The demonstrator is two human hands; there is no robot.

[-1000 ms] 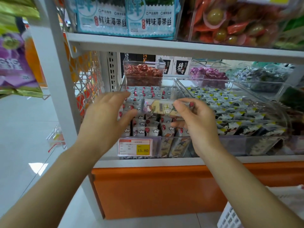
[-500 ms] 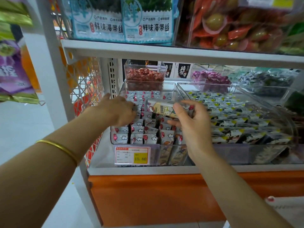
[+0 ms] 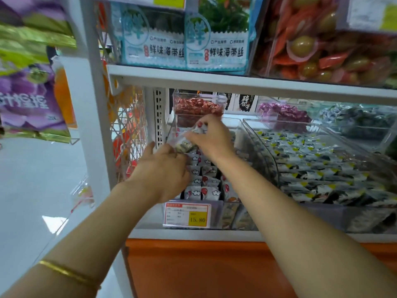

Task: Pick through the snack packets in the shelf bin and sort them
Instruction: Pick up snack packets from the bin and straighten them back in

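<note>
Your right hand [image 3: 212,139] moved back in bin [image 3: 216,214], pinching packets [image 3: 200,126]; left hand [image 3: 165,168] hold unclear. Loose pinch risks drop.

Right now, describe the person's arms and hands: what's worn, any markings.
The left forearm and right forearm are bare, with no sleeves in view. The left hand and right hand are ungloved; no rings can be made out. A thin gold bangle circles the left forearm; the right carries nothing visible.

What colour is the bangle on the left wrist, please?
The bangle is gold; head view.
</note>
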